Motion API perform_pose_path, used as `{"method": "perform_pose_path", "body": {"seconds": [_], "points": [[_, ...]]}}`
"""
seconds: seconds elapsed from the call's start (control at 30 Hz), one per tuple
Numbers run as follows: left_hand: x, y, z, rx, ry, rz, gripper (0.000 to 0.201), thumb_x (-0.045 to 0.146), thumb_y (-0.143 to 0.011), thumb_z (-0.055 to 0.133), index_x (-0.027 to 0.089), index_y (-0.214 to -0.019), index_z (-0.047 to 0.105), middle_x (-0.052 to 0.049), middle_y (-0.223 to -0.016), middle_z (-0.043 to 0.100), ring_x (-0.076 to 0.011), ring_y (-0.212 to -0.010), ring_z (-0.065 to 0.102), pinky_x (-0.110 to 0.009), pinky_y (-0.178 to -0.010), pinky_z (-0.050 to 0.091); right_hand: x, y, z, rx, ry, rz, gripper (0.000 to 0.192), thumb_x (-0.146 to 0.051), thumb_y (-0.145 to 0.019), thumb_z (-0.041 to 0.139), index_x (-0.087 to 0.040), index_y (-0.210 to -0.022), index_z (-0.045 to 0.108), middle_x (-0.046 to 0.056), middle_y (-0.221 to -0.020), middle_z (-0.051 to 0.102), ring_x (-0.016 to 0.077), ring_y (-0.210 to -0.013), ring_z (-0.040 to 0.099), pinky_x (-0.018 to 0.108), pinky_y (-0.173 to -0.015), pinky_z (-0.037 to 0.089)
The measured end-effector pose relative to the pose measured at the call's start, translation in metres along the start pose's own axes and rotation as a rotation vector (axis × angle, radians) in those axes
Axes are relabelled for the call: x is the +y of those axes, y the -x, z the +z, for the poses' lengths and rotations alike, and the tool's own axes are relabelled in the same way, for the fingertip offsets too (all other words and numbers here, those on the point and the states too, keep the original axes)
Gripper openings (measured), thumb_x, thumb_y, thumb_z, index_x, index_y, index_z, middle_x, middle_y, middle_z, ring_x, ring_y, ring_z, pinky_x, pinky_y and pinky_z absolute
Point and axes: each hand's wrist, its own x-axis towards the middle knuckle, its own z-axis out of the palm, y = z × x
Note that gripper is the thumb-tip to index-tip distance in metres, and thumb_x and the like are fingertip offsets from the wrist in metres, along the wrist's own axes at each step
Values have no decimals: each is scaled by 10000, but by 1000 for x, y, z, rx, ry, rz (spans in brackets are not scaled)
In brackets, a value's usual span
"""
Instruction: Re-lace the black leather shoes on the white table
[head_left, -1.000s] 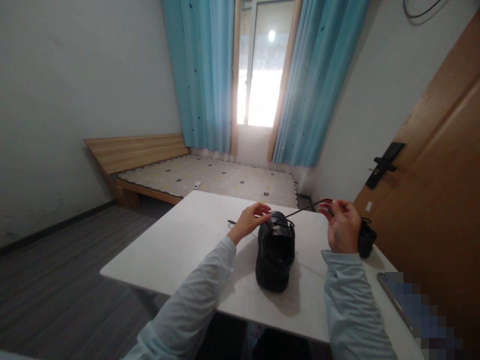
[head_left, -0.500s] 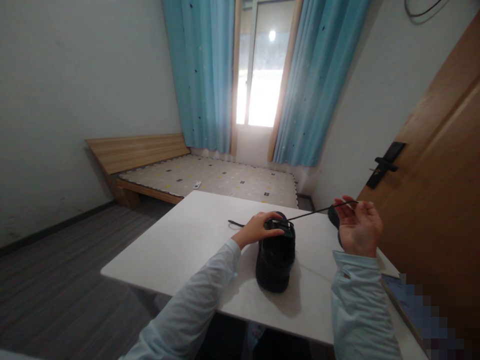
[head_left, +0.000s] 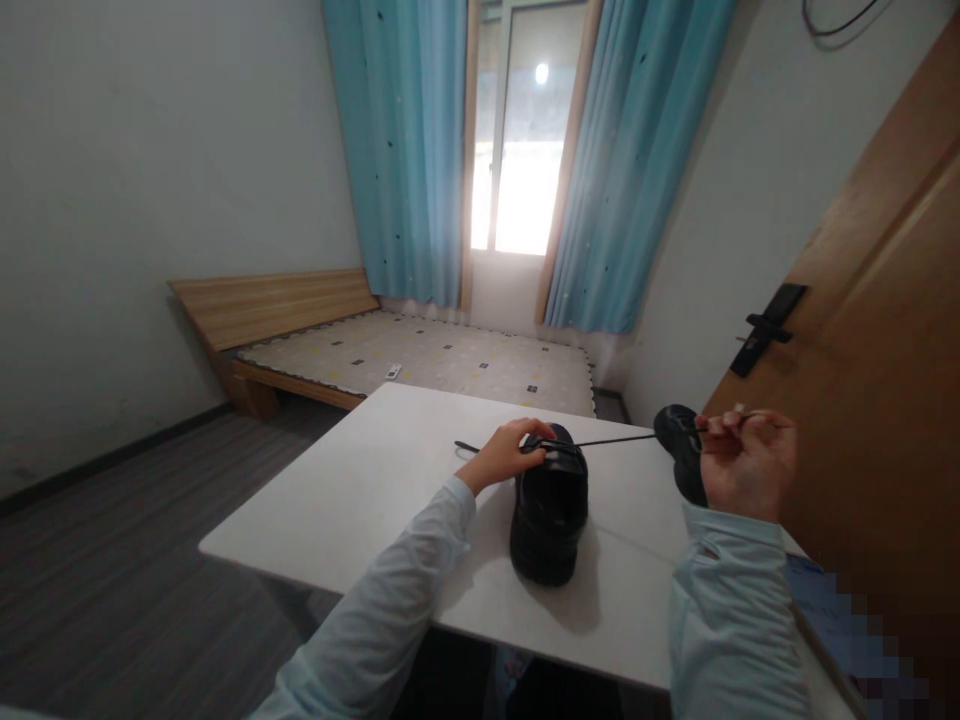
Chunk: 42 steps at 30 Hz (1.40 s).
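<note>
A black shoe [head_left: 549, 515] stands on the white table [head_left: 375, 490], heel toward me. My left hand [head_left: 504, 452] rests on the shoe's front by the eyelets, fingers curled over it. A black shoelace [head_left: 615, 440] runs taut from the shoe's front to the right, and my right hand [head_left: 742, 462] pinches its end out past the table's right side. The lace's other end [head_left: 466, 446] lies on the table left of my left hand. A second black shoe [head_left: 682, 448] sits behind my right hand, partly hidden.
A wooden door [head_left: 870, 330] with a black handle [head_left: 766, 325] stands close on the right. A low wooden bed [head_left: 390, 350] with a patterned mattress lies beyond the table under blue curtains [head_left: 405, 150]. A blurred flat object [head_left: 840, 620] lies at the table's right corner.
My right hand has pulled the lace farther to the right, drawing it longer and tighter. My left hand has settled down onto the shoe's front.
</note>
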Motion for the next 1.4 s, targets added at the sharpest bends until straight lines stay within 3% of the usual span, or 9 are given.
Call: {"method": "perform_pose_path", "body": {"seconds": [0.2,0.33,0.43,0.57,0.73,0.97,1.1,1.23,1.4], "points": [[7,-1,3,12,-22,121,368,45,-663,447,177,-971,601,-33,-998,627,-165,-954,562,-305,-900,419,3,-1,-4,11,23,-18,164,-137,-716,606,-245,-801,518,-84,-619,542,77,-475,501,281,-561,516],[17,-2,13,45,-76,226,383,14,-662,430,178,-942,634,-36,-945,645,-165,-920,568,-311,-903,415,5,2,2,18,130,22,141,-225,-715,647,-231,-843,590,-78,-577,518,72,-457,484,239,-494,494],[24,-3,17,8,-109,294,409,32,-706,429,185,-1029,627,-57,-1003,626,-160,-932,560,-291,-878,431,8,3,3,-10,260,36,154,-269,-691,682,-195,-820,642,-65,-575,517,58,-444,456,215,-465,466],[26,-5,17,-98,-208,347,434,53,-747,432,219,-1109,604,-61,-1013,614,-157,-916,552,-285,-852,435,16,5,1,-179,623,111,212,-312,-663,705,-160,-811,695,-25,-588,559,68,-446,463,206,-425,405],[23,-6,17,-78,-289,306,297,90,-772,466,186,-982,653,-47,-832,648,-156,-812,554,-287,-797,440,25,10,4,-452,933,221,301,-392,-654,679,-114,-767,703,31,-553,608,77,-389,407,212,-353,290],[11,-8,20,-77,-187,278,327,-3,-721,448,167,-859,690,-36,-838,687,-141,-808,599,-267,-792,454,34,22,15,-701,896,416,276,-393,-654,679,-178,-669,507,21,-552,636,101,-403,499,203,-372,358],[6,-9,21,-73,-133,266,369,-31,-720,424,175,-838,707,-27,-860,706,-127,-815,623,-255,-816,459,39,27,17,-818,864,490,232,-343,-654,672,-162,-630,529,11,-540,613,88,-415,500,205,-405,385],[6,-9,21,-77,-144,262,365,-34,-721,437,178,-833,713,-22,-851,711,-126,-816,629,-249,-815,462,40,28,18,-873,840,568,189,-317,-681,628,-139,-651,571,25,-578,630,86,-435,528,201,-421,403],[8,-9,21,-75,-146,253,351,-22,-730,444,177,-829,716,-26,-842,710,-129,-812,627,-254,-809,468,39,30,20,-873,800,666,248,-377,-700,615,-177,-746,476,-13,-524,620,98,-354,525,177,-331,341]]}}
